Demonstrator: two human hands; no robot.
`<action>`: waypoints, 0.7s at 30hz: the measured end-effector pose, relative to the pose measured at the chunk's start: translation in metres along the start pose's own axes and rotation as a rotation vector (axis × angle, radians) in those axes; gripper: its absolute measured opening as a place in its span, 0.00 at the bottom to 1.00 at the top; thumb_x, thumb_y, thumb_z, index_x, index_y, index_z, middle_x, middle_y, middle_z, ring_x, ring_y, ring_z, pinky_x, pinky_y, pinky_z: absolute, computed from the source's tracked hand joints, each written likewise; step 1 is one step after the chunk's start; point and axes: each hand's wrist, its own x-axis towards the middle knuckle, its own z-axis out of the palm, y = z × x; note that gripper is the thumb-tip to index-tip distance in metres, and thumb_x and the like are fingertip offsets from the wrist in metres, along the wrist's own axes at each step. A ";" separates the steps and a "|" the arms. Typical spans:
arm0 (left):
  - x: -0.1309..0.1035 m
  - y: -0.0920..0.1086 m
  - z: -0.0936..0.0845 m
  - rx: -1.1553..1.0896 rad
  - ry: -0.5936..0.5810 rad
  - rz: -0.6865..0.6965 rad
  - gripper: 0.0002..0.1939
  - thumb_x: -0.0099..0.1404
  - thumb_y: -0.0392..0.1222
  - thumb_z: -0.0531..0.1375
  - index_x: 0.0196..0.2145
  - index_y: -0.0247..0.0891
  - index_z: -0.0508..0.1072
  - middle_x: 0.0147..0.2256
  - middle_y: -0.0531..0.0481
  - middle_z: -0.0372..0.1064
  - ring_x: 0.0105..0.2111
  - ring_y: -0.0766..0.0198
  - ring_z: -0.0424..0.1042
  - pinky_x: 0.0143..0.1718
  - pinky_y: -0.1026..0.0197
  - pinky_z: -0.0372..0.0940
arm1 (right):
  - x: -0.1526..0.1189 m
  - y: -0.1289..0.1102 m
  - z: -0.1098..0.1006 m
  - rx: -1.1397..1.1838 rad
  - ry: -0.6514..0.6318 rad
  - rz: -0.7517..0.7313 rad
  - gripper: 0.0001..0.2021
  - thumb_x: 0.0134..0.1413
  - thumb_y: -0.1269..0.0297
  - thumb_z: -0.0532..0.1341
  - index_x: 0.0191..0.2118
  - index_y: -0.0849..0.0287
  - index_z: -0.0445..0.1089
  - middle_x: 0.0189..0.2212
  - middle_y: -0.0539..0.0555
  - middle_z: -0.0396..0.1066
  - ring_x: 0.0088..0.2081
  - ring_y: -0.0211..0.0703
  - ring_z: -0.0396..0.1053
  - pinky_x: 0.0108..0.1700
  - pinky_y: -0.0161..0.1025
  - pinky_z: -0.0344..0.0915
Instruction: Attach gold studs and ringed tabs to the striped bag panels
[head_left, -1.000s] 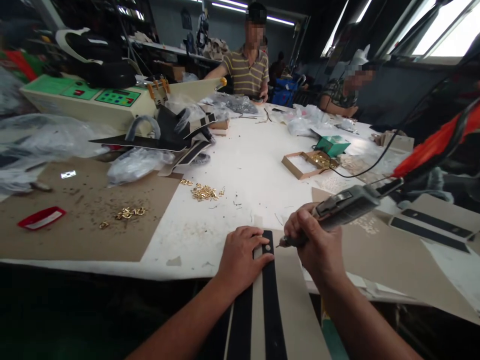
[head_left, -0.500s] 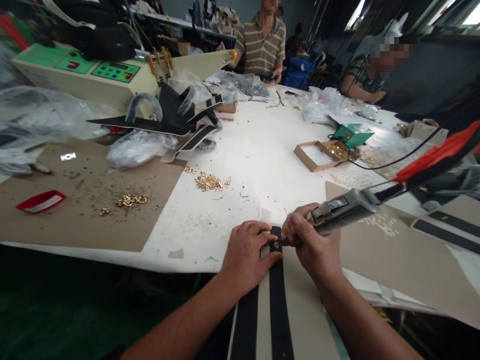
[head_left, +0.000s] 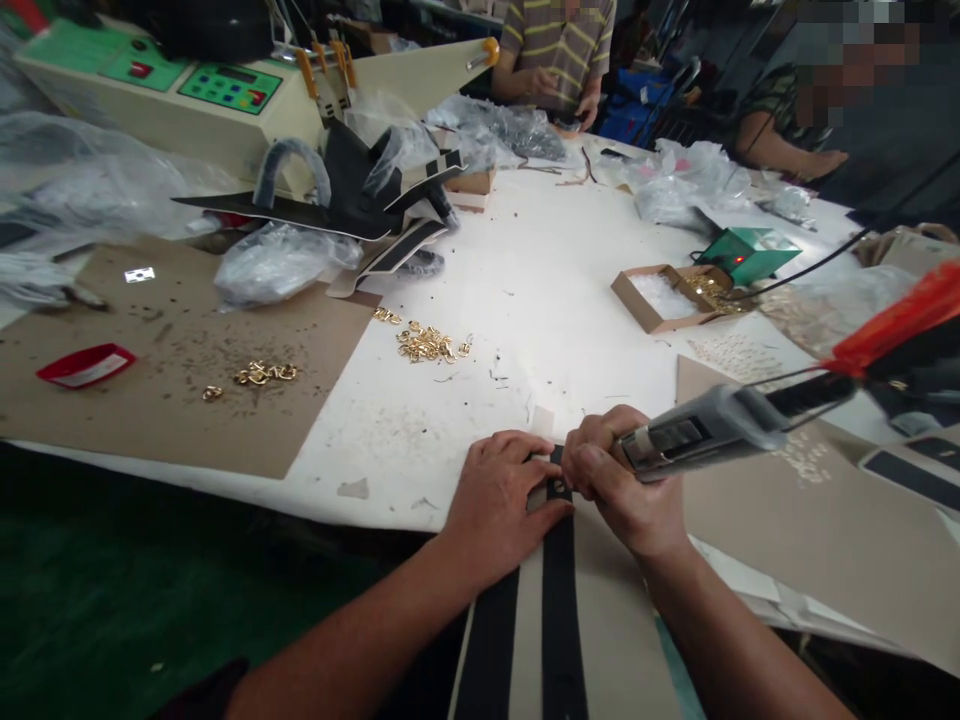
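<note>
At the near edge of the white table (head_left: pixel 540 260), two black strips (head_left: pixel 561 600) lie lengthwise on a beige panel (head_left: pixel 615 610), which extends past the edge toward the wearer. The far end of the right-hand strip lies between the two hands, and a small round metal fitting (head_left: pixel 560 486) is seen there.

The left hand (head_left: pixel 502 510) is partly open and laid palm down over the far end of the strips. Its thumb and forefinger reach onto the right-hand strip, one on the near side of the fitting and one on the far side. It grips no tool.

The right hand (head_left: pixel 626 480) is closed around the front of a grey power screwdriver (head_left: pixel 697 432), just beside the fitting. The driver slants up to the right, toward an orange-red wrapping (head_left: pixel 896 320). Its tip is hidden by the fingers; contact with the fitting cannot be confirmed.

Beyond the left hand, gold-coloured hardware (head_left: pixel 426 343) is heaped on the white surface. A second, smaller heap (head_left: pixel 264 373) and a red tray (head_left: pixel 86 367) lie on the left brown sheet (head_left: pixel 172 430). Farther right are a cardboard box (head_left: pixel 658 300) and a green device (head_left: pixel 750 256) with a red light lit. Across the table stands a person in a striped shirt (head_left: pixel 556 50).
</note>
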 end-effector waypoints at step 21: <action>-0.001 0.005 -0.002 0.053 0.032 0.030 0.16 0.58 0.44 0.75 0.45 0.48 0.82 0.52 0.52 0.77 0.55 0.52 0.70 0.57 0.47 0.63 | -0.019 -0.017 -0.008 -0.024 0.260 0.023 0.16 0.60 0.49 0.69 0.35 0.56 0.69 0.23 0.50 0.70 0.26 0.43 0.69 0.31 0.40 0.70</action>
